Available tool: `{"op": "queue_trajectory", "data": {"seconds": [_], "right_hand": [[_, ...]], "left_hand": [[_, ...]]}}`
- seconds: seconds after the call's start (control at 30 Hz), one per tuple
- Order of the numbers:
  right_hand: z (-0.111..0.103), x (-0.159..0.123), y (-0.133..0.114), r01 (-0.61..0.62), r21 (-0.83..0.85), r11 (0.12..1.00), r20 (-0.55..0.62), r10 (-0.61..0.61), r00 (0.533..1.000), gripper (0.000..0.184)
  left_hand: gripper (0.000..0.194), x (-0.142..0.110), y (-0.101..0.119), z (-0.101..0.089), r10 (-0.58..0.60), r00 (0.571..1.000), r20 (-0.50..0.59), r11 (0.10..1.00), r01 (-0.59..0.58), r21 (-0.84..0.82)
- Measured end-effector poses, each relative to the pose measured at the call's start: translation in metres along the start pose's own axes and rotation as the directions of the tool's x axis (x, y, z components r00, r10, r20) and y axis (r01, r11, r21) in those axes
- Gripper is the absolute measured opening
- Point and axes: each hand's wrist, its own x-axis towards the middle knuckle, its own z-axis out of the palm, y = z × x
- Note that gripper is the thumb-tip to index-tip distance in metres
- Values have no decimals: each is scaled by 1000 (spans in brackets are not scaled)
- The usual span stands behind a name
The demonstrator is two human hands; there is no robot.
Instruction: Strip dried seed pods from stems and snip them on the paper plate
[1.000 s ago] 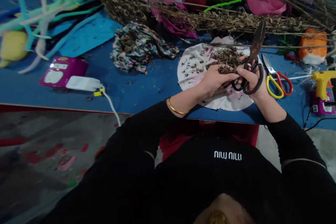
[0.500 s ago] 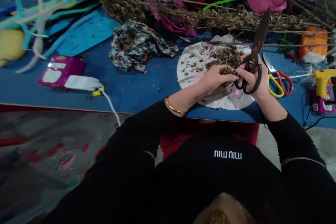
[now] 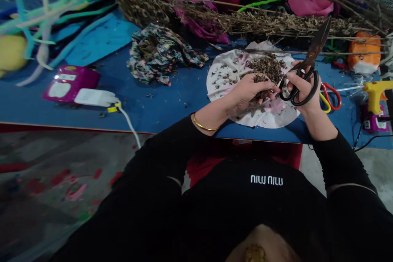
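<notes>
My right hand (image 3: pixel 302 90) grips the black handles of large rusty scissors (image 3: pixel 310 59), blades closed and pointing up to the right. My left hand (image 3: pixel 248 92) is curled around a clump of dried plant bits (image 3: pixel 259 78) just left of the scissors. Both hands hover over a round white-and-pink cloth (image 3: pixel 227 75) on the blue table (image 3: pixel 172 102). A pile of dried plant crumbs (image 3: pixel 267 65) lies on the cloth's far side.
Yellow-and-red scissors (image 3: pixel 331 96) and a yellow glue gun (image 3: pixel 376 94) lie at the right. A crumpled floral cloth (image 3: pixel 159 53), a purple box (image 3: pixel 72 82) and a white charger (image 3: pixel 95 98) sit to the left. Long dried stalks (image 3: pixel 260 22) cross the back.
My right hand has moved right and away from my left hand, tilting the scissors' blades further to the right. My left hand stays on the clump.
</notes>
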Motion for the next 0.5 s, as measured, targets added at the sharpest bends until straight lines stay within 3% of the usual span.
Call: {"op": "queue_trajectory", "data": {"seconds": [0.33,0.43,0.5], "right_hand": [[-10,0,-21,195,-74,978,-98,-201,975,48],[-35,4,-39,193,-264,945,-147,-237,960,41],[-62,9,-57,132,-473,871,-224,-264,938,37]], "left_hand": [[21,7,4,-16,-3,997,-75,993,-6,-121],[39,10,5,-21,-8,997,-79,993,-1,-117],[50,12,5,-23,-11,995,-95,995,1,-103]]}}
